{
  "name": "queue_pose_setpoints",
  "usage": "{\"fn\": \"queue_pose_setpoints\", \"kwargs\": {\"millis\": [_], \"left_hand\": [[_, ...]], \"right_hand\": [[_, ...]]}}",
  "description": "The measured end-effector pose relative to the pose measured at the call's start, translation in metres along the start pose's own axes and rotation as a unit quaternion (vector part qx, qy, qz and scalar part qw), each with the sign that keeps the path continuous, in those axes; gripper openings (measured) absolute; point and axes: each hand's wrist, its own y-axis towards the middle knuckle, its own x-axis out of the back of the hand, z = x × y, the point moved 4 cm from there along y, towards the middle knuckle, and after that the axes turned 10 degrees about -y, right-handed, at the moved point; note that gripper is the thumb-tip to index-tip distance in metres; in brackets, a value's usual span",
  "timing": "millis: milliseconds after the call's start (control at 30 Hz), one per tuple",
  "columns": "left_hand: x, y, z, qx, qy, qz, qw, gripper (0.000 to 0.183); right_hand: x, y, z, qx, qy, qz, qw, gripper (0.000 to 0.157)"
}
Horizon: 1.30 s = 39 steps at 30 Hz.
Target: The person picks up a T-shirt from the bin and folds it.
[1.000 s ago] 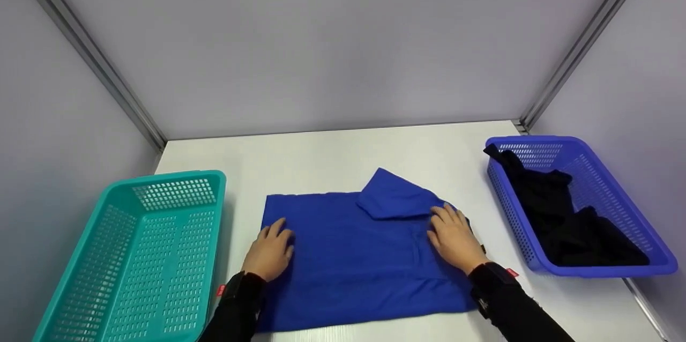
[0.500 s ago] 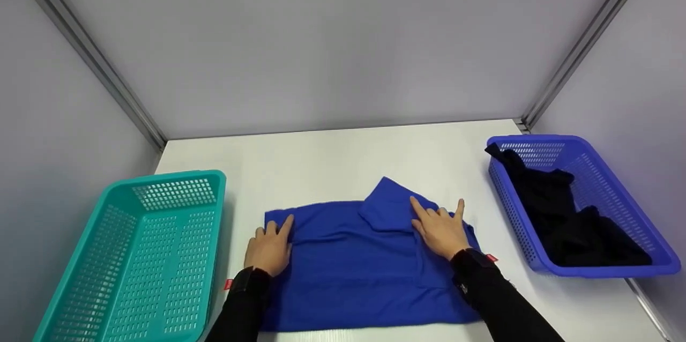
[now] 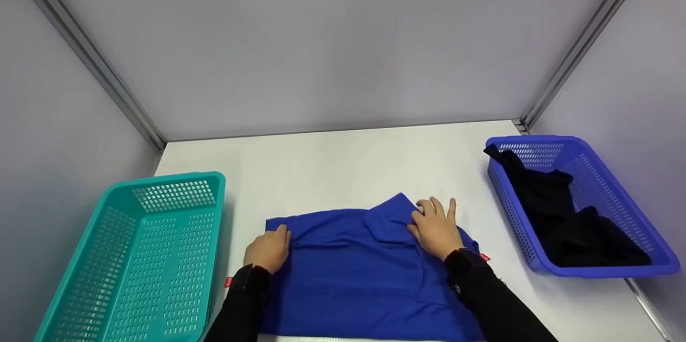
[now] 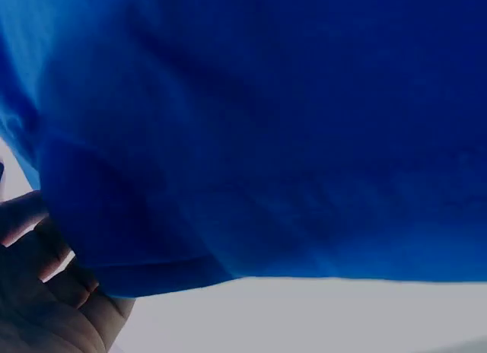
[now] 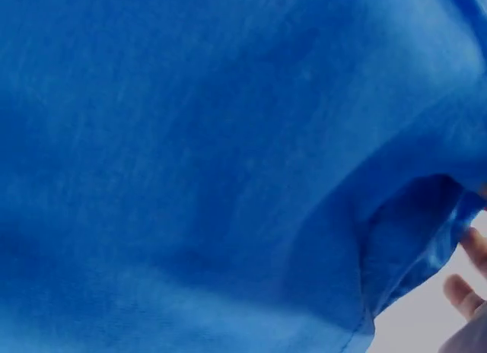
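Garment [image 3: 348,283], blue, lay spread on the desk [image 3: 311,170], between its left and right edges and well short of the far edge; the desk's near edge was out of frame. A flap [image 3: 394,221] sat folded on its far right part, point sticking out toward the desk's far edge. Your left hand [image 3: 268,250] grasped the garment's far left corner, fingers curled, fabric partly covering them in the left wrist view. Your right hand [image 3: 437,232] pinched the garment by the flap, thumb and index close together, other fingers raised; the right wrist view caught only fingertips, so I couldn't tell how deep that hold was. Creases ran between your two hands. Step in hand, my read: taking up the garment's far side at both ends, probably for a fold. Next move called for matched holds and even tension, flap kept flat, so the far side wouldn't skew. Around you: teal basket [image 3: 177,179] over the desk's left edge, purple basket [image 3: 605,272] over the right edge with black fabric [image 3: 552,224] heaped inside. Neither basket touched the garment.
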Motion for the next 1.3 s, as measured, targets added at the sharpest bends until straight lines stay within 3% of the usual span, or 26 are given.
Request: {"fn": "queue_pose_setpoints", "kwargs": {"millis": [67, 233, 300, 367, 467, 533, 633, 700, 900, 1067, 1133, 1200, 1300], "left_hand": [[0.001, 0.000, 0.001, 0.003, -0.004, -0.007, 1.0000, 0.017], [0.004, -0.001, 0.001, 0.038, -0.004, 0.002, 0.9993, 0.051], [0.004, -0.002, 0.001, 0.043, 0.003, 0.001, 0.9990, 0.045], [0.004, -0.003, 0.000, 0.043, 0.007, -0.005, 0.9991, 0.030], [0.004, -0.003, 0.001, 0.047, 0.006, -0.010, 0.9989, 0.010], [0.004, -0.003, 0.002, 0.051, 0.004, -0.008, 0.9987, 0.011], [0.003, -0.004, 0.004, 0.051, 0.010, -0.012, 0.9986, 0.010], [0.004, -0.004, 0.004, 0.040, 0.021, -0.023, 0.9987, 0.008], [0.005, -0.002, 0.000, -0.029, 0.061, -0.050, 0.9965, 0.008], [0.006, 0.000, -0.004, -0.059, 0.059, -0.051, 0.9952, 0.014], [0.005, 0.000, -0.005, -0.056, 0.047, -0.040, 0.9965, 0.014], [0.006, -0.001, -0.007, -0.051, 0.043, -0.025, 0.9975, 0.013], [0.007, -0.002, -0.008, -0.042, 0.050, -0.003, 0.9979, 0.016]], "right_hand": [[-0.001, 0.001, 0.002, -0.008, 0.026, 0.010, 1.000, 0.021], [-0.005, 0.002, 0.006, -0.009, 0.029, 0.008, 1.000, 0.021], [-0.005, 0.004, 0.008, -0.007, 0.018, 0.007, 1.000, 0.019], [-0.004, 0.006, 0.011, -0.011, 0.018, 0.027, 0.999, 0.036], [-0.004, 0.011, 0.013, -0.026, 0.033, 0.081, 0.996, 0.060], [-0.003, 0.013, 0.013, -0.035, 0.045, 0.124, 0.991, 0.064], [0.001, 0.016, 0.014, -0.042, 0.066, 0.168, 0.983, 0.056], [0.004, 0.017, 0.013, -0.045, 0.077, 0.179, 0.980, 0.043], [0.010, 0.021, 0.010, -0.040, 0.125, 0.175, 0.976, 0.012], [0.012, 0.024, 0.012, -0.022, 0.181, 0.136, 0.974, 0.029], [0.014, 0.024, 0.014, -0.013, 0.187, 0.127, 0.974, 0.027], [0.017, 0.024, 0.017, -0.008, 0.185, 0.135, 0.974, 0.019], [0.019, 0.024, 0.021, -0.001, 0.153, 0.167, 0.974, 0.032]]}}
